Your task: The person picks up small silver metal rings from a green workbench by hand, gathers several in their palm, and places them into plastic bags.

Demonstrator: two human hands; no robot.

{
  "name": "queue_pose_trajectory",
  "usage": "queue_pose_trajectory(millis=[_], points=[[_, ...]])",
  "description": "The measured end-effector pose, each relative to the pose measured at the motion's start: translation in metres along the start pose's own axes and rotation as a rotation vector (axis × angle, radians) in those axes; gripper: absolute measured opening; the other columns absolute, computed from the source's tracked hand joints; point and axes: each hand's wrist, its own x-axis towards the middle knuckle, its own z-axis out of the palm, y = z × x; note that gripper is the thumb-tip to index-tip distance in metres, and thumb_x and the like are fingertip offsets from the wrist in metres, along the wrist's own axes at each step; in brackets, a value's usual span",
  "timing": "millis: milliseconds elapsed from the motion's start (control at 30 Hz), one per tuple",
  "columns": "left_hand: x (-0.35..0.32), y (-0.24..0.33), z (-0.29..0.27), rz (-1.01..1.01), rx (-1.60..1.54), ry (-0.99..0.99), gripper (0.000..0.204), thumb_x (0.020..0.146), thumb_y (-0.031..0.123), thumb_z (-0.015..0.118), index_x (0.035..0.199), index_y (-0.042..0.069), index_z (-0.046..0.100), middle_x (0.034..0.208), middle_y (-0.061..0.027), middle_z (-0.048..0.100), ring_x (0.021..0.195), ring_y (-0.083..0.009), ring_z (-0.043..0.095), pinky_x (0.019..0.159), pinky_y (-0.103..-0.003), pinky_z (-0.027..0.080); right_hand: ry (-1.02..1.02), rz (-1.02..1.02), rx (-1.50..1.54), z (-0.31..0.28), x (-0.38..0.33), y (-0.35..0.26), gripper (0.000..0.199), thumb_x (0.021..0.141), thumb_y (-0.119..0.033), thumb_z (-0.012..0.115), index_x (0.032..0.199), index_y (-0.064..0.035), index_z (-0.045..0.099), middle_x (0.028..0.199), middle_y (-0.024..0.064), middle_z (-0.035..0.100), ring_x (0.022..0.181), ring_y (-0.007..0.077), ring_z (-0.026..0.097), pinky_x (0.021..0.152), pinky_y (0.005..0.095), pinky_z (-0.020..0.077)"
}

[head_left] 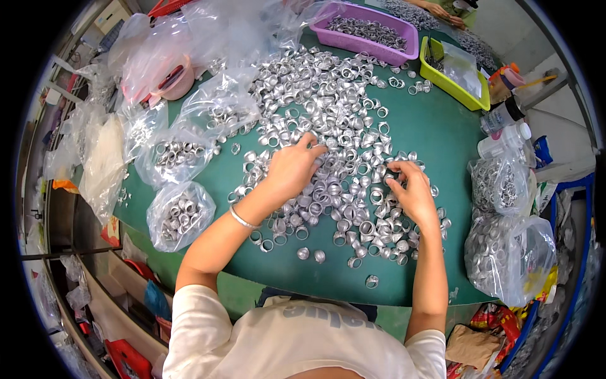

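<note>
A broad heap of silver-coloured metal rings (328, 114) spreads over the green tabletop, many with wide domed tops. My left hand (294, 167), with a bangle on its wrist, rests on the middle of the heap. Its fingers are bent and apart, touching rings, and I make out nothing held between them. At the heap's right side, my right hand (413, 192) has its thumb and forefinger closed around a ring (387, 179). The other fingers of that hand curl behind and are partly hidden. Several loose rings lie near the front edge, one single ring (372, 281) nearest me.
Clear bags of rings stand on the left (180, 216) and right (508, 256) of the green table (442, 132). At the back are a purple basket (413, 47) of rings and a yellow-green basket (464, 95). Another person's hand (437, 9) shows at top right. White bottles (505, 140) stand right.
</note>
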Motion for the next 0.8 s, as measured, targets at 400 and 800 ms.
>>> queue_pose_trajectory(millis=[400, 800], points=[[0.015, -0.015, 0.0, -0.14, -0.137, -0.042, 0.021, 0.068, 0.007, 0.069, 0.087, 0.005, 0.063, 0.098, -0.007, 0.06, 0.079, -0.0316, 0.061, 0.068, -0.039, 0.049, 0.272, -0.168, -0.549, 0.053, 0.009, 0.005, 0.023, 0.069, -0.003, 0.063, 0.088, -0.0021, 0.051, 0.088, 0.0124, 0.052, 0.086, 0.0281, 0.052, 0.074, 0.0372, 0.0433], [0.002, -0.022, 0.005, -0.252, -1.029, 0.054, 0.007, 0.075, 0.001, 0.066, 0.081, 0.001, 0.068, 0.085, -0.0031, 0.064, 0.074, -0.0126, 0.057, 0.064, -0.026, 0.046, 0.197, 0.094, 0.359, 0.022, 0.01, 0.033, 0.022, 0.078, 0.01, 0.049, 0.096, 0.0049, 0.06, 0.088, 0.0124, 0.06, 0.075, 0.0174, 0.059, 0.066, 0.029, 0.049]])
